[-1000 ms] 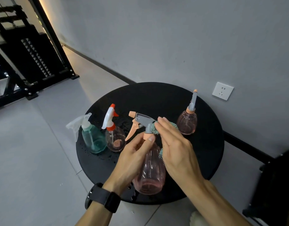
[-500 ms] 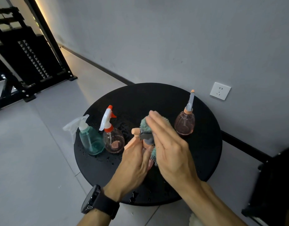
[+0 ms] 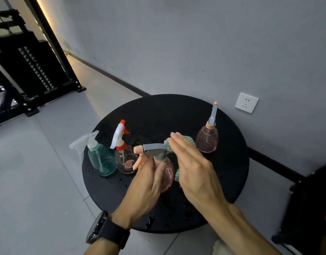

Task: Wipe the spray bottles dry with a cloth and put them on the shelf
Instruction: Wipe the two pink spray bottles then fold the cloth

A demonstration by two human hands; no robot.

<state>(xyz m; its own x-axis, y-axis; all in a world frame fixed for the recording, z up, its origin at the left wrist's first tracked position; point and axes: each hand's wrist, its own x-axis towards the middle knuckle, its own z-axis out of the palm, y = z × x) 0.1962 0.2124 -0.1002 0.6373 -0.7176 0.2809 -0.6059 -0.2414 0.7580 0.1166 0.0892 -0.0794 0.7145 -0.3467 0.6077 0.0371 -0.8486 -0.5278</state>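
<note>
Standing on the wet table [image 3: 232, 181]: teal bottle [image 3: 101, 162], two pinkish bottles, contents unclear.

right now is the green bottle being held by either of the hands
No, the green bottle stands untouched on the table, while the left hand grips the pink bottle.

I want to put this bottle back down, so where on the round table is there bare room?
The back of the black table, behind the red-and-white sprayer and left of the tall-nozzle pink bottle, is bare. So is the right edge past it. The left front is crowded by the teal bottle; the near edge has water drops.
</note>
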